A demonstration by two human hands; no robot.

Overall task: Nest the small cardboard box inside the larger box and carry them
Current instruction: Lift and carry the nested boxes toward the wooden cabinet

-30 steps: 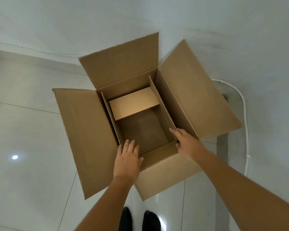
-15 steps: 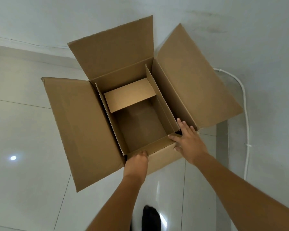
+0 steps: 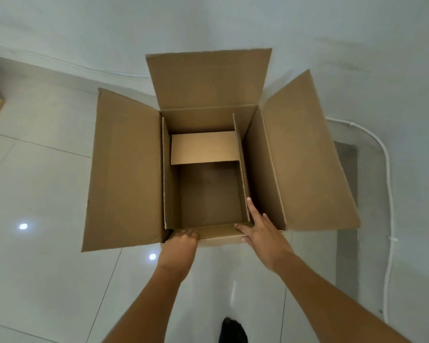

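Here, I see the small box (image 3: 209, 194) nested mouth-up in the larger box (image 3: 124, 169), long axis running away from me; my left hand (image 3: 180, 248) grips the near wall. My right hand (image 3: 263, 233) lies spread on the near right corner.

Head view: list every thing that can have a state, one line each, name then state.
Large brown cardboard box: open, three flaps visible, all splayed outward.
Small brown cardboard box: nested inside the large one, open, empty, far flap folded inward.
Left hand: curled over the near rim at the left corner.
Right hand: spread flat on the near right corner, fingers over the edges.
White cable: lying along the wall.
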